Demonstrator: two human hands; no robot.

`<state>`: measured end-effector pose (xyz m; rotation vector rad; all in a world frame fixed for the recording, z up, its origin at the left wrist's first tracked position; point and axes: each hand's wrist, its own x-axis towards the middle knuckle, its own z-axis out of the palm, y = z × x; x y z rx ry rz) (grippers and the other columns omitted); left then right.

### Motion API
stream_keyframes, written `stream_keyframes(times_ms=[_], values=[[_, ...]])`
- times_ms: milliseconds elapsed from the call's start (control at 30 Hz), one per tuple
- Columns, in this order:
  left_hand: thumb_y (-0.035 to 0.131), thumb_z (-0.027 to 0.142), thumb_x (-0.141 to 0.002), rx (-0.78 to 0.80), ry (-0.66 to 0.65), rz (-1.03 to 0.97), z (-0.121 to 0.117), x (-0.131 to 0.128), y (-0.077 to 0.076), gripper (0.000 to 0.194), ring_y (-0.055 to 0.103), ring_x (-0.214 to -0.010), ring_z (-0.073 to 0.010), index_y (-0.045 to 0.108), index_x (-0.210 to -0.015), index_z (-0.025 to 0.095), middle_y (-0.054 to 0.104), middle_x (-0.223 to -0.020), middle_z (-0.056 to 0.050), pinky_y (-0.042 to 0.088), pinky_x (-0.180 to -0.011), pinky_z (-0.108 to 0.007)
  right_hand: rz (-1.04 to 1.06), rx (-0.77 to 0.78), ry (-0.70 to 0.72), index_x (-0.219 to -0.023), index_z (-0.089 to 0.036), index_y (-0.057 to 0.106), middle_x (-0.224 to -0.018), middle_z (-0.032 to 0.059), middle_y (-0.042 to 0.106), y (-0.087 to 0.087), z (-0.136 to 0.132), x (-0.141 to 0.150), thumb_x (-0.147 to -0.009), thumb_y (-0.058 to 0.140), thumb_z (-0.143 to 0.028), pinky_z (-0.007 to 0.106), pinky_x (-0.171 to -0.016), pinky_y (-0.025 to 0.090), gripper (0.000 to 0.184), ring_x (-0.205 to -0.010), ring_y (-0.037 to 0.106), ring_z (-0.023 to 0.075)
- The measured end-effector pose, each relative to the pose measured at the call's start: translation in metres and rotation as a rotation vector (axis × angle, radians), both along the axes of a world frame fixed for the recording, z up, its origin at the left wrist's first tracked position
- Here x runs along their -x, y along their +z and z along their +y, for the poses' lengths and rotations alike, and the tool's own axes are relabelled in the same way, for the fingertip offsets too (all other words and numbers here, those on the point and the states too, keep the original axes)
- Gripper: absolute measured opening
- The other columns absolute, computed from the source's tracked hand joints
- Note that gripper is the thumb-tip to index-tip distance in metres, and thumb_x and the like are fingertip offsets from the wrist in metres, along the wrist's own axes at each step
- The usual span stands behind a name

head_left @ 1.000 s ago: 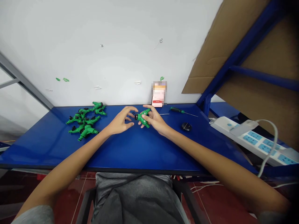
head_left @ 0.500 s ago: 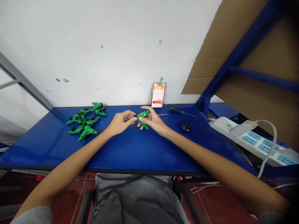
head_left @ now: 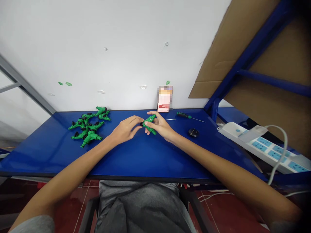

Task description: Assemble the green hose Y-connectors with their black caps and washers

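A green Y-shaped hose splitter [head_left: 151,119] with a black end is held over the blue table. My right hand [head_left: 161,125] is closed around its body, with the thumb on top and the index finger stretched along the far side. At its black end, the thumb and fingertips of my left hand [head_left: 126,129] pinch from either side. The underside of the splitter is hidden by my right hand. To the left, several similar green splitters [head_left: 91,134] with black parts lie in a loose cluster on the table.
A screwdriver [head_left: 184,115] with a green and black handle lies at the back right, near a thin metal rod [head_left: 170,119]. Closer in sits a round black object [head_left: 193,132]. A white power strip [head_left: 262,145] with a cable is at the right, and a blurred card [head_left: 163,107] stands against the wall.
My left hand's fingers have uncurled and straightened, and its grip on the splitter's black end has shifted. My right hand stays almost still with the splitter.
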<state>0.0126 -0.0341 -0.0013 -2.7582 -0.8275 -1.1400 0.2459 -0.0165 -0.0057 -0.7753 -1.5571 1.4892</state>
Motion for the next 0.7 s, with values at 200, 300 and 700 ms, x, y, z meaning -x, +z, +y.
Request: stream_keyframes(times_ms=[200,300,700], values=[[0.057,0.023,-0.109,-0.013,-0.007,0.029,0.001,0.002,0.0,0.019,0.072,-0.119,-0.0241,0.063,-0.127,0.02,0.073,-0.126,-0.013,0.061,-0.103,-0.042,0.005,-0.011,0.014,-0.132,-0.026,0.043,-0.081,-0.0037,0.071,-0.001,0.004,-0.001,-0.082,0.089,-0.056,0.039,-0.069,0.063,0.074,-0.068,0.074,0.0201],[0.065,0.036,-0.105,0.179,0.007,-0.014,0.0,0.0,0.003,0.027,0.074,-0.109,-0.0227,0.063,-0.128,0.021,0.074,-0.123,-0.011,0.062,-0.097,-0.039,-0.014,-0.021,0.026,-0.131,-0.026,0.042,-0.085,-0.0035,0.07,-0.008,0.007,0.0,-0.081,0.089,-0.056,0.039,-0.067,0.064,0.075,-0.068,0.074,0.0197],[0.067,0.055,-0.099,0.716,0.017,-0.173,0.006,0.009,0.014,0.043,0.073,-0.079,-0.0176,0.066,-0.125,0.02,0.076,-0.102,-0.006,0.063,-0.073,-0.031,-0.389,-0.318,0.066,-0.109,-0.023,0.066,-0.106,0.0048,0.076,-0.014,0.005,-0.001,-0.076,0.091,-0.04,0.045,-0.099,0.055,0.045,-0.106,0.073,0.0266]])
